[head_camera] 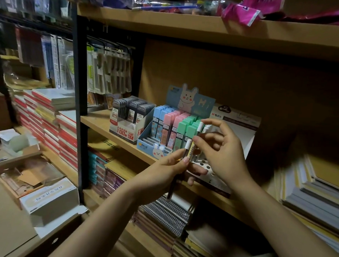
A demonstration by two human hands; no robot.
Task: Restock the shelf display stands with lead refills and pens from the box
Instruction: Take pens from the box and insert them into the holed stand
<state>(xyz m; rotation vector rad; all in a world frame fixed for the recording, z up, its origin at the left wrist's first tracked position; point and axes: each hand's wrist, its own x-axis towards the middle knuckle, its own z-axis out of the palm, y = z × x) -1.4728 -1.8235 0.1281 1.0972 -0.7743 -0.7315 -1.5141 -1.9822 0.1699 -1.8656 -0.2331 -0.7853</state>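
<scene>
My two bare forearms rise from the bottom edge of the view, at about five and six o'clock, and meet in front of a wooden shelf [112,132]. My left hand [168,168] is curled around a small bundle of pens [189,151], thumb pressed across the barrels, so they stand upright with their white caps fanned at the top, I think to make each one easy to pick off. My right hand [221,150], at three o'clock from the bundle, pinches the white cap of one pen [199,128] between thumb and forefinger, the other fingers loosely spread. I judge I am drawing it out of the bundle to seat it in the display. Just behind and below my hands sits the white pen stand [210,168], its base dotted with round holes, most of them unfilled. At ten o'clock from my hands is the pastel lead refill stand [162,132] with a rabbit cut-out, holding blue, pink and green cases, with its front rows bare. Further toward nine o'clock a second stand [129,115] holds dark refill cases. The open cardboard box [29,172] sits low at eight o'clock, well apart from the shelf. Notebooks [45,117] are stacked at nine o'clock.
</scene>
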